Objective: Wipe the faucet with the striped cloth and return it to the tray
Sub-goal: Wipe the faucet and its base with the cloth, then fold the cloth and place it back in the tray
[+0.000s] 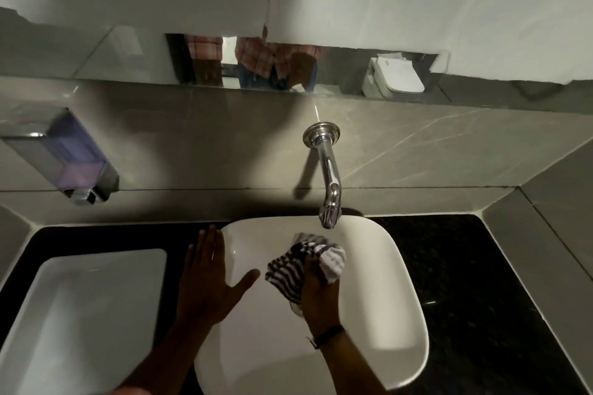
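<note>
Fingers of our right hand (321,292) clamp the striped cloth (305,263) over the basin (385,298), just below the faucet (329,176); our left hand (208,279) rests spread flat on the basin rim.

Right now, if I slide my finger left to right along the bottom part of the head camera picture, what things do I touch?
White rectangular tray → open left hand → dark-and-white striped cloth held by the right hand → black speckled stone counter.

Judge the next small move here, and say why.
Probably lift the right hand up and forward so the striped cloth meets the faucet spout: the cloth is bunched in that hand just below the spout tip, not touching it. The left hand is open beside the basin.
</note>
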Motion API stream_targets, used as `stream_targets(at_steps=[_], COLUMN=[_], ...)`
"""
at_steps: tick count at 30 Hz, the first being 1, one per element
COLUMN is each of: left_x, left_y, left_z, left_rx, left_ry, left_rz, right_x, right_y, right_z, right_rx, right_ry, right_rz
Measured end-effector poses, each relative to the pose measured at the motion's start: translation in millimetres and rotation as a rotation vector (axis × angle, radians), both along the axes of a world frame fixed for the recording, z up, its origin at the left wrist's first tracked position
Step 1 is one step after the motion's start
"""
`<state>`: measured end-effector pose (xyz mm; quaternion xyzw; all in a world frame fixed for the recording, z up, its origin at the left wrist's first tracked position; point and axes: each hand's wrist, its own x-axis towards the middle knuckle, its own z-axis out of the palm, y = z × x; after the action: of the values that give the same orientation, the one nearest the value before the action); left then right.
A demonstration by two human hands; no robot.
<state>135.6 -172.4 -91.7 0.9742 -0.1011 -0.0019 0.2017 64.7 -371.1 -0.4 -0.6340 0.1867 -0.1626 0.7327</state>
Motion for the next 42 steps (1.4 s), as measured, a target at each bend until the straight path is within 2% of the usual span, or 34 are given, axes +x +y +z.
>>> stream_targets(at_steps=[3, 5, 7, 8, 10, 11, 12, 13, 19, 26, 29, 32, 34, 37, 40, 42], left_x=[-3, -8, -21, -26, -42, -52, -59, -69, -119, -131, -128, -122, -114, -100, -90, -86], left_y=[1, -1, -3, -6, -7, -4, -1, 5, 33, 86, 109, 135, 156, 189, 228, 250], left_z=[12, 30, 51, 65, 103, 118, 127, 135, 166, 193, 194, 188, 181, 164, 140, 127], left_rx=[0.001, -0.020, -0.158, -0.333, -0.829, -1.009, -1.107, -1.136, -1.149, -1.201, -1.265, -1.240, -1.189, -1.121, -1.007, -0.988], left_ry=[-0.036, -0.118, -0.149, -0.046, 0.414, 0.617, 0.732, 0.746, 0.213, 0.011, -0.052, -0.132, -0.136, -0.001, 0.244, 0.420], left_rz=[-0.002, -0.026, -0.079, -0.061, 0.106, 0.189, 0.197, 0.182, 0.260, 0.467, 0.537, 0.530, 0.497, 0.466, 0.472, 0.425], right_x=[-21, -31, -38, -40, -44, -45, -45, -46, -47, -36, -24, -8, 3, 18, 33, 43], right_y=[4, 6, 11, 14, 22, 28, 33, 39, 68, 97, 112, 135, 156, 187, 219, 237], right_z=[10, 27, 42, 48, 57, 62, 65, 67, 83, 85, 78, 72, 64, 49, 30, 14], right_rx=[0.444, 0.740, 0.905, 0.921, 0.881, 0.861, 0.860, 0.863, 0.802, 0.906, 0.769, 0.324, 0.176, 0.006, -0.160, -0.247], right_ry=[0.176, 0.142, 0.119, 0.095, 0.032, 0.023, 0.015, 0.029, 0.171, 0.365, 0.432, 0.430, 0.415, 0.373, 0.382, 0.455], right_rz=[0.051, 0.103, 0.176, 0.244, 0.370, 0.429, 0.480, 0.522, 0.759, 0.825, 0.882, 0.826, 0.795, 0.734, 0.709, 0.737])
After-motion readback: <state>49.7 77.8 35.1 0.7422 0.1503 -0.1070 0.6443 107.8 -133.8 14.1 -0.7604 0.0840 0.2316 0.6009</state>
